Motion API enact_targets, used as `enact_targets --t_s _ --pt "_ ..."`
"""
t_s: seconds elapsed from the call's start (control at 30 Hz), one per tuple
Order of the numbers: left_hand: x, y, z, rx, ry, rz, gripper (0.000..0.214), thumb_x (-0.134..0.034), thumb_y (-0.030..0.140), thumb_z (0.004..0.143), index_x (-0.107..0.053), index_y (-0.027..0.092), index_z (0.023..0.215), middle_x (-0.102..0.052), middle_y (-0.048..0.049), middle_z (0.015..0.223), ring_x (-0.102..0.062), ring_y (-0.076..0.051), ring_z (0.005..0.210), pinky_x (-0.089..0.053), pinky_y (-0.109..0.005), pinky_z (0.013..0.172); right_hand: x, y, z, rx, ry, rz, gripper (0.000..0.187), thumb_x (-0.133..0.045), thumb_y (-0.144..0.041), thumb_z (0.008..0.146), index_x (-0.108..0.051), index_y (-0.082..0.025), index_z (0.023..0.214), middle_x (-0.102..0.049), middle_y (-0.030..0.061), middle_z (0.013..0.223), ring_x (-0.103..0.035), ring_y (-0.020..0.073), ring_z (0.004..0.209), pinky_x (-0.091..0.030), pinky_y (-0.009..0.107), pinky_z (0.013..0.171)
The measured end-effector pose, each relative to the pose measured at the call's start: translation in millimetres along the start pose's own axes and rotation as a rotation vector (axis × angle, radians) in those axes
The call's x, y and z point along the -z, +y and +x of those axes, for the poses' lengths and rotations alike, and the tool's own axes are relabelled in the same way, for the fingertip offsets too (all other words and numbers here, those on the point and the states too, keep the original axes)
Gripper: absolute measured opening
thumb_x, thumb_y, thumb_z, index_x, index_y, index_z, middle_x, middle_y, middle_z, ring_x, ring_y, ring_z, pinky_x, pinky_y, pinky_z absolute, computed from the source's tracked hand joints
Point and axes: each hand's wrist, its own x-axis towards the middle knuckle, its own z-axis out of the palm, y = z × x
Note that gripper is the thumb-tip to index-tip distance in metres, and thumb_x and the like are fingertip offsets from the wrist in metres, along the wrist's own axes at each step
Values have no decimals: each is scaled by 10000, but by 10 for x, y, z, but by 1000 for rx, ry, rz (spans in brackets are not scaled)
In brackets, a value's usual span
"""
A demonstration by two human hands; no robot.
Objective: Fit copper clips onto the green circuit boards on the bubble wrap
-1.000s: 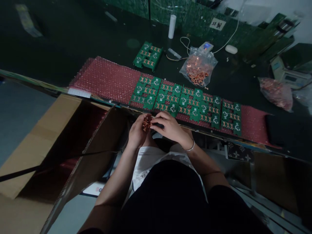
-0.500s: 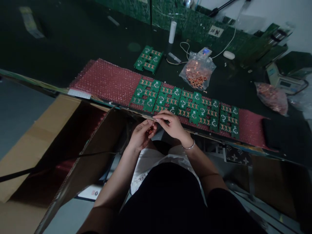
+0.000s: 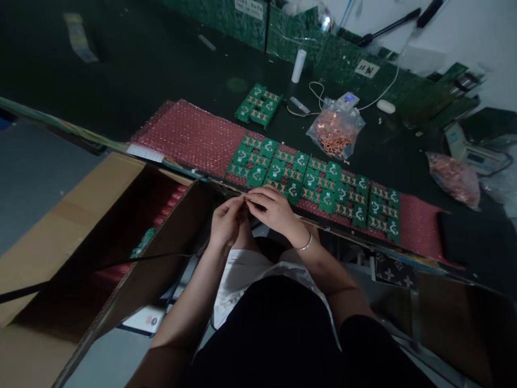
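At the near edge of the counter [image 3: 133, 64], just in front of the green circuit boards [image 3: 252, 156], the left hand [image 3: 226, 222] and right hand [image 3: 277, 209] meet at the fingertips. Their fingers are bent inward; whether they pinch anything is too small and shadowed to tell. A bracelet [image 3: 306, 242] circles the right wrist.

The boards lie flat in a row of five on red bubble wrap [image 3: 197, 129], which shows bare at the left and right ends. Copper-coloured pieces dot them, though the nearest row of the leftmost board has grey spots at its left. Farther back, more boards sit in a stack [image 3: 258, 105]. To its right stands a clear bag [image 3: 355, 125] of copper pieces [image 3: 334, 146], with a second bag [image 3: 454, 180] well apart at the far right. An open cardboard box [image 3: 76, 207] is at the near left, below the counter.
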Motion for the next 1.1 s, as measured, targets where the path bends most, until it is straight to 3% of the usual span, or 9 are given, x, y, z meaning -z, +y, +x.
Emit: enact_targets --t_s 0.13,0.33,0.63,0.8,0.93,1.1 --pt "77 49 52 55 53 -47 240 -777 352 639 -765 134 740 -647 -40 663 -527 -85 551 -361 -190 478 -170 266 247 -56 27 -97 178 -525 -224 960 -699 -211 995 -696 68 1014 -618 195 992 -536 380 960" --pt "142 90 34 104 112 -76 227 -785 318 606 -759 125 721 -661 -41 671 -546 -83 558 -402 -177 495 -334 536 468 -72 -113 -188 218 -492 -170 957 -710 -172 962 -672 95 996 -576 228 1016 -499 420 1001" --pt "206 117 57 114 112 -100 209 -764 304 637 -758 118 731 -658 -44 666 -556 -86 556 -417 -176 489 -395 534 475 -86 -172 -163 252 -467 -159 962 -718 -172 945 -661 101 974 -565 240 993 -478 466 1019" --pt "227 110 67 111 109 -91 197 -732 303 665 -759 123 739 -658 -45 683 -557 -79 560 -426 -171 506 -406 531 490 -37 -154 -239 266 -471 -153 961 -724 -183 885 -631 79 915 -559 222 955 -496 431 999" --pt "219 115 74 80 93 -80 209 -690 326 720 -753 129 757 -649 -48 684 -559 -91 568 -420 -184 507 -339 474 455 -54 -159 -292 230 -503 -171 944 -731 -172 916 -611 112 1009 -545 250 1003 -496 461 968" --pt "181 137 93 16 60 -87 247 -620 329 770 -747 140 866 -648 -43 701 -547 -102 564 -400 -188 486 -183 235 316 -90 -100 -56 199 -530 -219 952 -707 -220 1043 -605 85 1041 -578 212 1030 -499 403 974"
